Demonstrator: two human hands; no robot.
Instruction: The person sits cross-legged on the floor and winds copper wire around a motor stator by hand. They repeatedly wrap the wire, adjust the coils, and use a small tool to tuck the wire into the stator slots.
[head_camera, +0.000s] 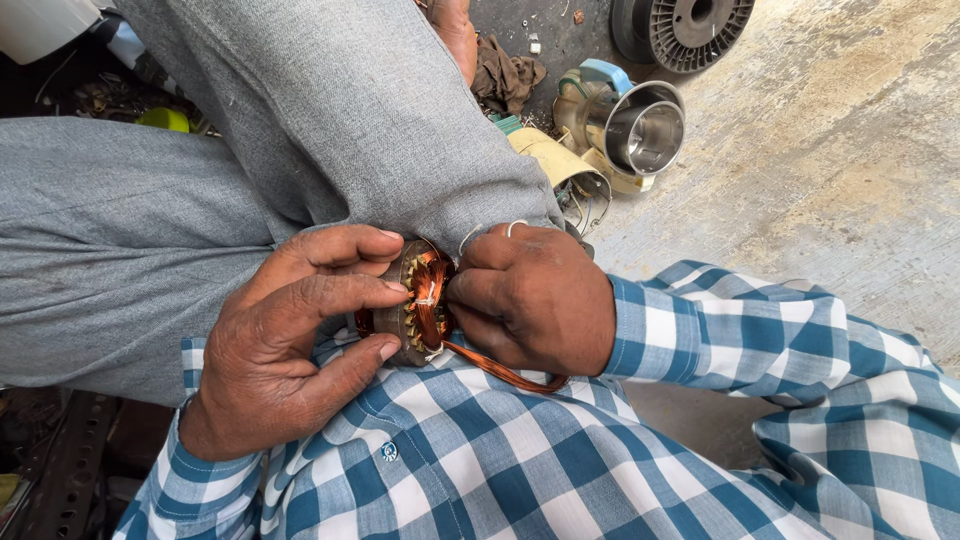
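A round motor stator (412, 305) with copper wire windings rests against my grey-trousered knee. My left hand (290, 335) grips its left side, thumb and fingers curled around the rim. My right hand (535, 295) pinches the copper winding at the stator's right face, with a thin white tie string (470, 237) looping above the fingers. A bundle of copper wire (505, 373) trails from the stator under my right hand, across my blue-and-white checked sleeve.
On the concrete floor beyond my knee lie a shiny metal cup-shaped housing (645, 130), a yellowish part (560, 160), a brown rag (505, 75) and a black plastic spool (685, 28). A perforated metal rail (60, 470) lies at the lower left.
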